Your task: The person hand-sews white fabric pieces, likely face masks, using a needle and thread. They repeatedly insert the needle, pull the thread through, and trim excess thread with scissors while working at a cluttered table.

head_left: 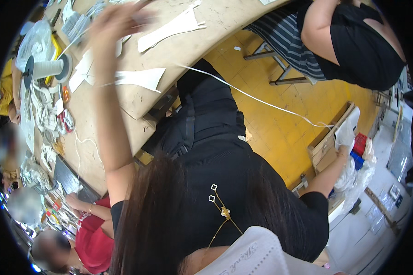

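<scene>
"How does your cord look, and where is it?"

"Your one white cord point(252, 94) is thin and gently curved, stretching from beside your right grip point(344, 145) to the edge of the tabletop point(128, 98), nearer your left grip point(120, 23)."

"And your grips?"

"Your left blurs above the tabletop; I cannot tell whether it's wide or narrow. White material point(348, 128) hides most of your right, so I cannot tell its hold either."

"Count the rest?"

"One spool point(48, 68) left of your left grip; at least two white cut-outs point(172, 31), one to its right, one below."
</scene>
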